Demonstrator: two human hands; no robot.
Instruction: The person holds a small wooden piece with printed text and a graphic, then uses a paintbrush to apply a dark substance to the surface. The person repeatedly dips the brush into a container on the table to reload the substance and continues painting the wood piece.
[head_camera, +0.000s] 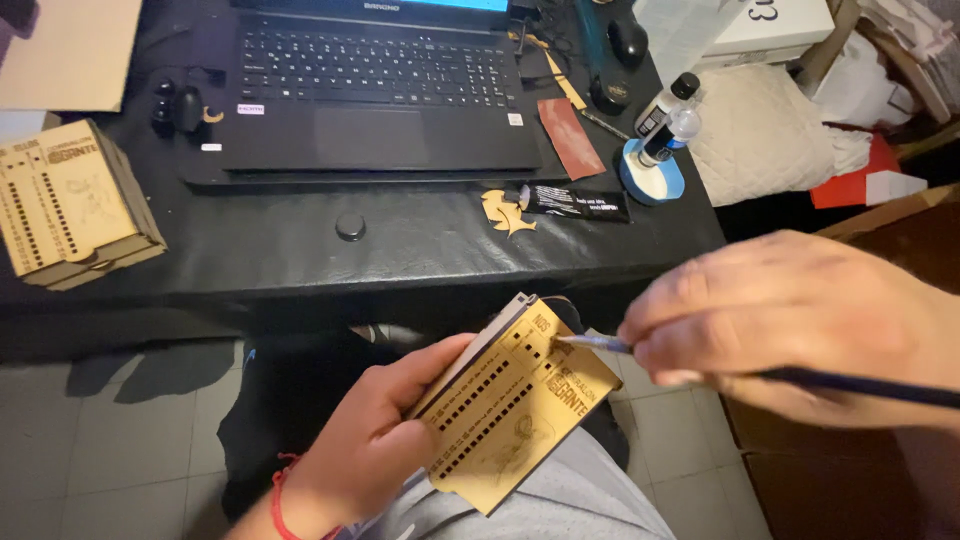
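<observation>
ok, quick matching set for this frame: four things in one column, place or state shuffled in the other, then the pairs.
Things:
1. wooden panel
2. thin tool
3. wooden box
4. black tube

Place or state:
A. lying in front of the laptop, toward its right corner
B. held in the left hand over the lap
C. standing at the table's left edge
D. gripped in the right hand, tip at the panel

Pairs: 1-B, 2-D, 3-C, 4-A
</observation>
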